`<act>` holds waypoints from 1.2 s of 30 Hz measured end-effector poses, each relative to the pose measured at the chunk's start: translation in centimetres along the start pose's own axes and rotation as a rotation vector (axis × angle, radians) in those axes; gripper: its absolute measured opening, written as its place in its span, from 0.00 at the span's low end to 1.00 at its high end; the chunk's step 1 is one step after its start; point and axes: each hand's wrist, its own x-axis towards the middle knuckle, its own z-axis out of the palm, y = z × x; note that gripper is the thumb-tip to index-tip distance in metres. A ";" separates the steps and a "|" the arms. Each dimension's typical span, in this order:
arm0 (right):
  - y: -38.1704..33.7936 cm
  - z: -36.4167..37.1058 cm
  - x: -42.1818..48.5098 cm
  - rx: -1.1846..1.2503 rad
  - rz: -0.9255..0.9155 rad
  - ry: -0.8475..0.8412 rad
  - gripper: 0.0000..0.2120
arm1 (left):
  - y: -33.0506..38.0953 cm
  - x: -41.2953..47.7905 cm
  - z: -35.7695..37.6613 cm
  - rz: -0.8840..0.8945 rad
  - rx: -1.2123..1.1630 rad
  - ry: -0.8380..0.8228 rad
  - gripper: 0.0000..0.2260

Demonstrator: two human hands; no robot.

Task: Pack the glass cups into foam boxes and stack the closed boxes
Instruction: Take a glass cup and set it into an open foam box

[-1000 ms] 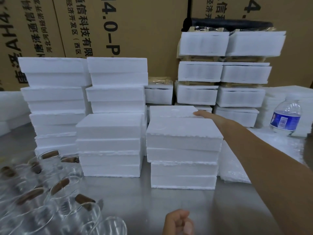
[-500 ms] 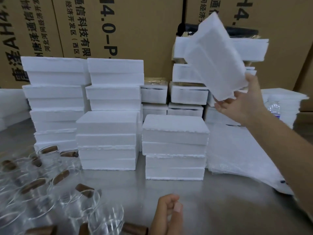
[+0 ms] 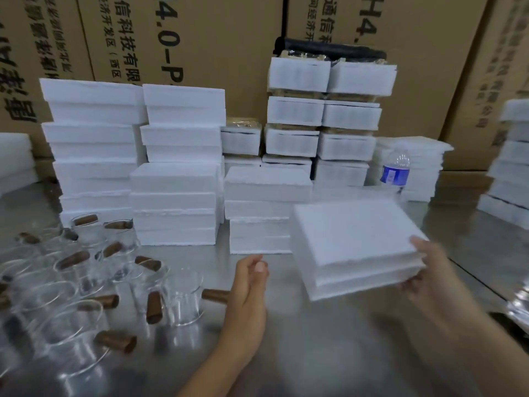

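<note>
Foam box (image 3: 352,247), over the worktop (image 3: 286,353), is pinched at its 4 o'clock corner by the right hand (image 3: 429,270); the left hand (image 3: 249,285), fingers loosely curled and empty, is nearer the glass cups (image 3: 183,299) at its 9 o'clock.

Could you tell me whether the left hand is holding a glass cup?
No, the left hand holds nothing; only the right hand grips a foam box.

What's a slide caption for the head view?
Right hand grips a closed foam box; left hand hovers empty beside glass cups.
</note>
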 end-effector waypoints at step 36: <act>0.2 11.9 -5.3 -0.332 -0.796 -0.246 0.25 | 3.0 -1.1 -1.4 0.166 0.081 0.298 0.15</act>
